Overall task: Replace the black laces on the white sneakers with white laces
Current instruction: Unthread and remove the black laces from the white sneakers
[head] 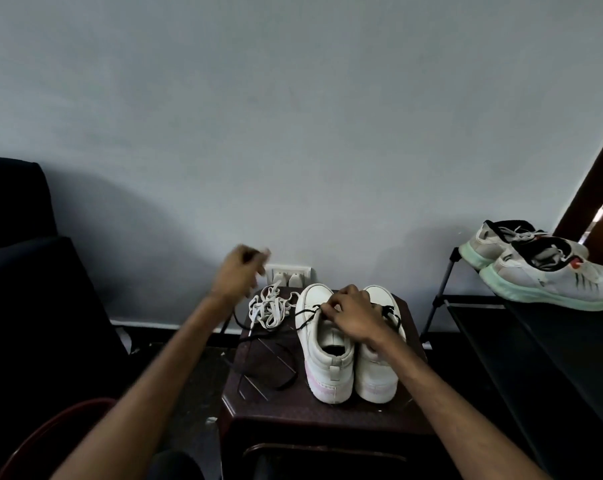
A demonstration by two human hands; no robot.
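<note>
I'm mid-unlacing: my left hand [239,271] is clenched, apparently round the black lace [307,319] trailing beneath it, while my right hand [353,315] pinches that lace on the white sneakers [327,358]. Next, I'd draw it free; the white laces [269,306] lie between my grips

Both bare forearms reach forward. The right hand [353,315] rests on top of the white sneakers [327,344], fingers curled and pinching the black lace [309,319]. The left hand [239,271] hangs up and left of the sneakers, blurred, its fingers curled round that lace.
</note>
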